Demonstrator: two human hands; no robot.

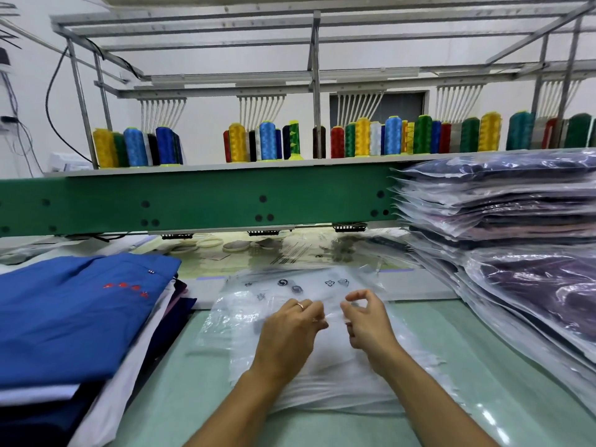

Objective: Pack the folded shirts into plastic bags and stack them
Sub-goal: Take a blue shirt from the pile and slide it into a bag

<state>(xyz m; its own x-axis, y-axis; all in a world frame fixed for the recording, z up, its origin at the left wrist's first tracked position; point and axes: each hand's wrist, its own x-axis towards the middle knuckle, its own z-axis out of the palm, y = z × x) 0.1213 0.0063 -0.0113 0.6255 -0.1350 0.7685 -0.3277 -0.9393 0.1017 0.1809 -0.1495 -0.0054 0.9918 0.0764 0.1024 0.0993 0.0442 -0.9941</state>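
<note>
A folded shirt [322,382] lies at the middle of the counter [193,398] with a plastic bag [290,285] spread over it and reaching beyond its far end. The left grip [290,330] and right grip [367,321] sit side by side on the bag. A pile of unbagged shirts [74,317] lies to the left and a stack of bagged shirts [500,214] to the right. Behind runs a machine beam [209,201], with thread spools [361,137] standing on the shelf [209,167] above it.
</note>
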